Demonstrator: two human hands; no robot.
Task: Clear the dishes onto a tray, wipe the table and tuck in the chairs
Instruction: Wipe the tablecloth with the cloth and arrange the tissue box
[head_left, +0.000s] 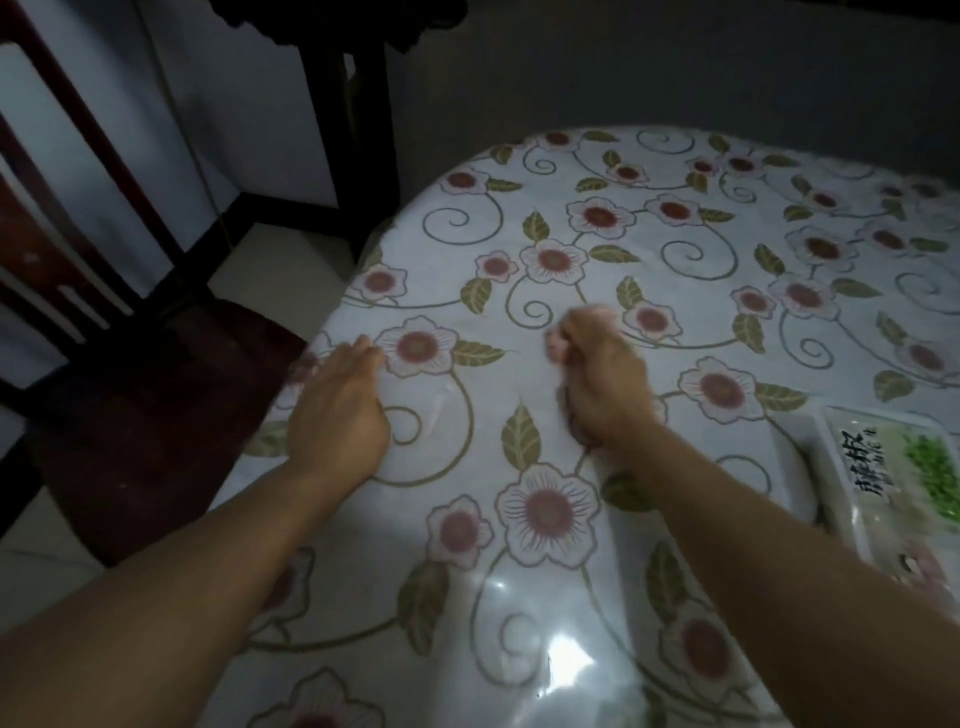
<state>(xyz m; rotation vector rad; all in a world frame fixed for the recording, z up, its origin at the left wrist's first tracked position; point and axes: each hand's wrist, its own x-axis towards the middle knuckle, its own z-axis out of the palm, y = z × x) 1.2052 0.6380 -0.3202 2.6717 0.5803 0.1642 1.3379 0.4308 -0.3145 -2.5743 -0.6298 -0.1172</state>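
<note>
While the left hand (337, 410) lies flat on the tabletop (571, 234), the right hand (597, 374) is fisted, its grip's contents unclear; the tray (831, 441) at four o'clock risks an elbow knock

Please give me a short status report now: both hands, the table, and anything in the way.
Left hand open, flat on table. Right hand curled, contents unclear. White tray at right edge. Chair left, not tucked in.

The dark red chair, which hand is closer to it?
Left. The left hand lies flat at the table edge right beside the chair; the right hand, curled, is farther in over the tablecloth.
</note>
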